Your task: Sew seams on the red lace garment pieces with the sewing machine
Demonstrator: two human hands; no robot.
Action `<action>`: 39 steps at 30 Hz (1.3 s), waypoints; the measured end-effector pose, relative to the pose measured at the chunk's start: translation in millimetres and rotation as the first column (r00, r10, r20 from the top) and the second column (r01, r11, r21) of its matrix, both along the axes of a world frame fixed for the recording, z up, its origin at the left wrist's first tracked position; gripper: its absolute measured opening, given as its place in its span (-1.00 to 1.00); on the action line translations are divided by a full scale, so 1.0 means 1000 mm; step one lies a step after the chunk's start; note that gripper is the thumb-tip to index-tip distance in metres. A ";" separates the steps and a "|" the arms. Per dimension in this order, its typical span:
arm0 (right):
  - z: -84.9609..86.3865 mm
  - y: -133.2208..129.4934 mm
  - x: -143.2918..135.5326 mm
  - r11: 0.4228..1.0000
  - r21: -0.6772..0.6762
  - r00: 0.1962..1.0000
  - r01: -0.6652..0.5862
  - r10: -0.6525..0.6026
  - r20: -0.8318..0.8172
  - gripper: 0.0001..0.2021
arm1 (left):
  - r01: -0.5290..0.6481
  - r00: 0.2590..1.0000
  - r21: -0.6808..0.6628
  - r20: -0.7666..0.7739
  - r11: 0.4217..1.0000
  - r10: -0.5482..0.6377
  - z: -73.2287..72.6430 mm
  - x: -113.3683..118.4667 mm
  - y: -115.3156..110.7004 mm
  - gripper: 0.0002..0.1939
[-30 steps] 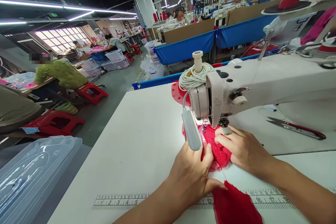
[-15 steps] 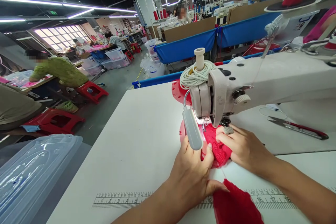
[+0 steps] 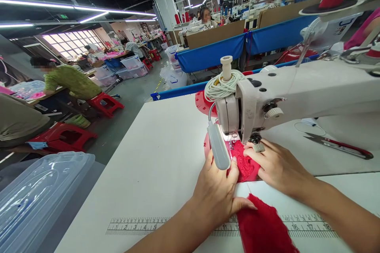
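Red lace (image 3: 243, 163) | lengthwise toward wearer | left hand (image 3: 215, 187), right hand (image 3: 279, 168) touching

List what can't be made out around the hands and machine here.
All head view:
- left hand: some fingertips, behind the lamp
- right hand: some fingertips, behind the knob
- loose red fabric: near end, cut off by bottom edge
- sewing machine: right end, cut off by right edge
- needle tip: too small
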State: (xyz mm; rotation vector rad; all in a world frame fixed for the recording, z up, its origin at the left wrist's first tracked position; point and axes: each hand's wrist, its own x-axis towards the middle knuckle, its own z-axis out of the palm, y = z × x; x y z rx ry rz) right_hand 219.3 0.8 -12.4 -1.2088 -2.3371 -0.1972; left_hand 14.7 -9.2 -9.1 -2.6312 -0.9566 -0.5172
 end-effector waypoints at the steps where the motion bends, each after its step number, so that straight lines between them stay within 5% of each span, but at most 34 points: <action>1: 0.000 -0.001 0.000 1.000 0.021 1.000 0.001 -0.001 0.008 -0.67 | 0.016 1.000 0.004 0.008 1.000 -0.016 0.000 0.001 0.000 0.01; 7: -0.004 -0.004 -0.001 0.994 0.053 0.996 -0.094 0.094 -0.001 -0.68 | 0.045 0.999 0.011 0.015 0.999 -0.046 -0.003 0.004 -0.003 -0.02; 26: -0.001 -0.002 -0.005 0.988 0.156 0.999 0.018 -0.012 -0.044 -0.76 | -0.019 1.000 0.109 0.001 0.994 0.019 0.001 0.005 -0.009 0.03; 39: -0.003 0.003 -0.003 0.975 0.184 0.992 0.122 -0.117 -0.037 -0.78 | -0.012 1.000 0.038 0.014 0.999 0.011 0.003 0.003 -0.003 0.04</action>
